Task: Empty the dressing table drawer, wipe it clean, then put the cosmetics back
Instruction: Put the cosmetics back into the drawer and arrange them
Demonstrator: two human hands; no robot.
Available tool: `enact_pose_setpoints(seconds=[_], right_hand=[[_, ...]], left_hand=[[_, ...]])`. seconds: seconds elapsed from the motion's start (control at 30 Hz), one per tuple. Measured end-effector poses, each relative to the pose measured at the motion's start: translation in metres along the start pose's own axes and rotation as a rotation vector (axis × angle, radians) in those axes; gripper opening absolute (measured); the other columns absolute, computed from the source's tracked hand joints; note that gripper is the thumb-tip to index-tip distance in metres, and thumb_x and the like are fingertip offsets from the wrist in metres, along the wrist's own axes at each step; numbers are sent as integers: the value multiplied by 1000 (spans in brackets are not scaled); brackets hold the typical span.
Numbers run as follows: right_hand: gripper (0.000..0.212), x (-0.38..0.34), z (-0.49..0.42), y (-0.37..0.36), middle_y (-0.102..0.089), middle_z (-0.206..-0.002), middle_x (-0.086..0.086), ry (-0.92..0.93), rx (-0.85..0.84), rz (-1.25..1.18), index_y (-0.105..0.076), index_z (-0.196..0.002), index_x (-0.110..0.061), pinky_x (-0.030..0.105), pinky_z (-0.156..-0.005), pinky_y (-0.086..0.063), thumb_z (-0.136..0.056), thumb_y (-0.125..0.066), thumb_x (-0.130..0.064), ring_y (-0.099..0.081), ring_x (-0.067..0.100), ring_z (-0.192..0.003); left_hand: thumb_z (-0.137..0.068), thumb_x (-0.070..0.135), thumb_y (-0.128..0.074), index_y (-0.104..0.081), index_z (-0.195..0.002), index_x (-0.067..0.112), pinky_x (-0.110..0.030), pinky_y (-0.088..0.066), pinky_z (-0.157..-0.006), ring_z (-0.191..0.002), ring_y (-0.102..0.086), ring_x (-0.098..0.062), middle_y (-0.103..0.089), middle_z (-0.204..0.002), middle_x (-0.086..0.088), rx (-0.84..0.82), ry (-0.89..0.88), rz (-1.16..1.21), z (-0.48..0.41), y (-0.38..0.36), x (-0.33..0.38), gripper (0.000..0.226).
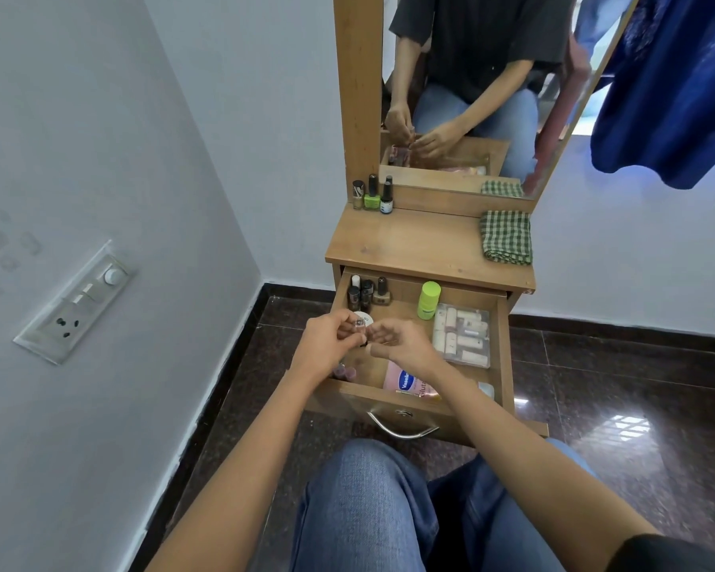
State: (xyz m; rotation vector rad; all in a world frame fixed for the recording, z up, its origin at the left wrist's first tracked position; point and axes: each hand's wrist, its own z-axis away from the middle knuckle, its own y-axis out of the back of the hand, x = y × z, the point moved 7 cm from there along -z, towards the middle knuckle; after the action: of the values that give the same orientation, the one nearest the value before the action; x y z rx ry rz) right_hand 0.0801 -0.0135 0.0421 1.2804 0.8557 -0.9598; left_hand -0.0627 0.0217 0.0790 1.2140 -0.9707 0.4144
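My left grip (327,344) pinches a small bottle (360,329) above the drawer (505,344). I cannot tell whether my right grip (405,344) holds anything. A "Vaseline" tube (407,381) lies beneath.

Pale walls (240,117), dark glossy floor (595,377) w/ light reflection (630,427); switchboard (77,301) on L wall.

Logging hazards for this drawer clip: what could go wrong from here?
1. The small clear bottle is pinched by the left hand above the open wooden drawer. A slip could drop it near the dark nail polish bottles standing inside.
2. The three upright nail polish bottles on the wooden tabletop stand close together, so adding another might topple one.
3. The tall lime-green roll-on bottle could tip if brushed.
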Motion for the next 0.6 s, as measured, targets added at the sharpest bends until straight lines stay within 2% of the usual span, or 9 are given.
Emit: enact_pose_setpoints(seconds=[0.1,0.17,0.3,0.43,0.6], right_hand=[[21,-1,1,-1,-72,-89,-1,8,-7,-24,-69,-94,-17,17,-79,-51,-76,-75,-7,-66,8,-84],[19,3,2,-4,-71,-88,-2,-6,-50,-3,-68,-94,-17,19,-80,-52,-79,-73,-7,-66,8,-84],[18,22,3,-15,-65,-85,-6,-81,-228,199,-67,-100,-9,19,-79,-49,-82,-69,-5,-60,7,-79],[21,33,5,-31,-61,-85,5,-129,-385,319,-64,-103,1,8,-63,-43,-82,-66,3,-54,12,-73],[20,41,-2,-44,-66,-86,12,-162,-427,427,-68,-101,-3,23,-68,-43,-81,-64,2,-54,16,-77]], left_hand=[[-82,15,-74,-67,-104,18,-26,-60,-61,-82,-68,-8,-71,-92,2,-37,40,46,4,-6,-1,23],[-82,11,-73,-66,-107,17,-26,-60,-60,-82,-69,-9,-70,-94,0,-60,70,89,5,-7,-3,27],[-81,10,-73,-66,-111,16,-23,-57,-78,-87,-68,-6,-70,-99,0,-12,68,120,0,7,-10,31],[-85,12,-69,-67,-106,18,-20,-55,-80,-85,-66,-5,-69,-94,4,49,40,126,-3,16,-8,22],[-86,15,-67,-67,-105,20,-21,-55,-78,-86,-65,-5,-69,-93,5,66,36,122,-4,12,-8,20]])
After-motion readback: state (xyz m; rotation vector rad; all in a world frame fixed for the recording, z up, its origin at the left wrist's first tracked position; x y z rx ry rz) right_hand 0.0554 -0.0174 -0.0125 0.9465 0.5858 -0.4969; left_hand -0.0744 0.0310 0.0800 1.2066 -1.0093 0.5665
